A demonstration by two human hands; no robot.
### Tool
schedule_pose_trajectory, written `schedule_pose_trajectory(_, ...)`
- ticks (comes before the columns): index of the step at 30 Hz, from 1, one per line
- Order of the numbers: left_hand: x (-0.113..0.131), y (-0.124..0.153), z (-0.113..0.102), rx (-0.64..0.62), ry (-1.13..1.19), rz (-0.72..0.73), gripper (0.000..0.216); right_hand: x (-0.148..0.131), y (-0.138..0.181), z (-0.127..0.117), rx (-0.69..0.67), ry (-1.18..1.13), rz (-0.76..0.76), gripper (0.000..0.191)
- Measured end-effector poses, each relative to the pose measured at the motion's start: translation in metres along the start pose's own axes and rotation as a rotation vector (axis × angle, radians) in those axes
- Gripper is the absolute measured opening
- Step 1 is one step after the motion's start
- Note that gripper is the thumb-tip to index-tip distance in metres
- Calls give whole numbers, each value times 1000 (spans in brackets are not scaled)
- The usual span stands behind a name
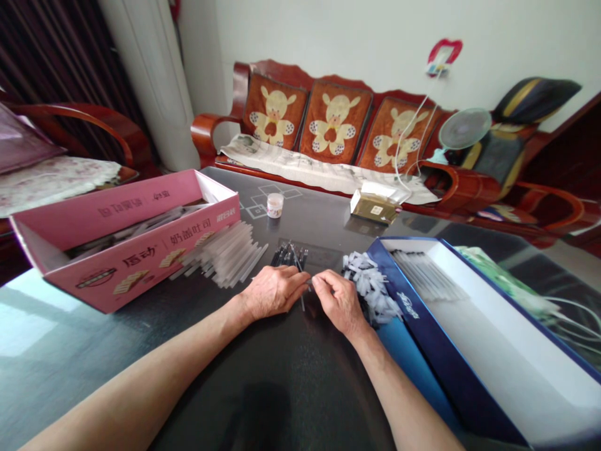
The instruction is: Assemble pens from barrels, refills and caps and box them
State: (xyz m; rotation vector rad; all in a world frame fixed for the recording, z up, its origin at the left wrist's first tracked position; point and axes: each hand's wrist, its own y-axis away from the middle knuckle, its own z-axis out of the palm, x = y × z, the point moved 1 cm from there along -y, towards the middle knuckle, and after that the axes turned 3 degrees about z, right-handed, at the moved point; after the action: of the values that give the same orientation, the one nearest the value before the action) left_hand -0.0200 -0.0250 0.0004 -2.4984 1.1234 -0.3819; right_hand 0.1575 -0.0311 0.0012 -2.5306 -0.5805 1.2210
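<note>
"How does the left hand (277, 291) look?"

"Palm down over the dark table (263, 376), fingers together and bent, pointing toward the other hand. Its thumb is hidden, so I can't tell how firmly it grips."

"And the right hand (339, 299)?"

"Mostly curled, thumb and forefinger drawn close at the tips, which nearly meet the left fingertips. Anything pinched between the two hands is too small to make out."

"Where are the slim dark rods (284, 255)?"

"In a bunch just beyond the left hand. One thin rod (303, 305) slants across, partly hidden by the left fingers; I can't say whether they hold it."

"What's nearest the right hand?"

"A heap of small translucent caps (369, 279), between it and the blue box (507, 357). The translucent tubes (235, 254) lie beyond the left wrist, beside the pink box (164, 266)."
</note>
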Motion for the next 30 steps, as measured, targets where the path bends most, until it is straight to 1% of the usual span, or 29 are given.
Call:
schedule_pose_trajectory(2, 0, -1, -2, 88, -21, 10, 33, 1, 0, 0, 33, -11, 44, 27)
schedule_pose_trajectory(5, 1, -1, -8, 282, -6, -12, 32, 4, -1, -1, 109, -86, 170, 27)
schedule_pose_trajectory(7, 2, -2, -10, 377, 84, -112, 27, 8, -2, -2, 173, -161, 255, 29)
schedule_pose_trajectory(8, 3, -2, -10, 399, 161, -204, 30, 9, -3, -3, 206, -193, 283, 29)
schedule_pose_trajectory(10, 2, -4, -8, 371, 417, -450, 43, 10, -2, -4, 262, -237, 296, 28)
schedule_pose_trajectory(12, 0, -8, -2, 301, 792, -692, 50, 7, -1, -4, 277, -242, 258, 25)
schedule_pose_trajectory(13, -1, -9, 1, 285, 988, -780, 51, 5, 0, -3, 267, -231, 231, 25)
schedule_pose_trajectory(15, -4, -12, 5, 320, 1302, -873, 49, 0, 2, 0, 222, -209, 188, 24)
schedule_pose_trajectory(16, -5, -13, 6, 354, 1396, -892, 47, -2, 3, 2, 195, -212, 185, 24)
schedule_pose_trajectory(18, -8, -14, 6, 400, 1496, -895, 43, -6, 3, 6, 139, -260, 221, 28)
schedule_pose_trajectory(21, -10, -14, 3, 424, 1563, -858, 39, -9, 2, 11, 58, -364, 329, 36)
schedule_pose_trajectory(24, -11, -14, -2, 452, 1646, -854, 33, -7, -3, 7, 1, -383, 382, 46)
schedule_pose_trajectory(25, -11, -15, -4, 464, 1675, -862, 30, -4, -5, 3, 16, -372, 391, 49)
schedule_pose_trajectory(27, -13, -15, -8, 508, 1702, -859, 28, 4, -9, -11, 89, -334, 402, 50)
schedule_pose_trajectory(29, -14, -15, -11, 550, 1652, -836, 30, 14, -13, -29, 155, -267, 409, 43)
schedule_pose_trajectory(30, -15, -15, -13, 558, 1604, -821, 34, 18, -15, -38, 154, -214, 408, 39)
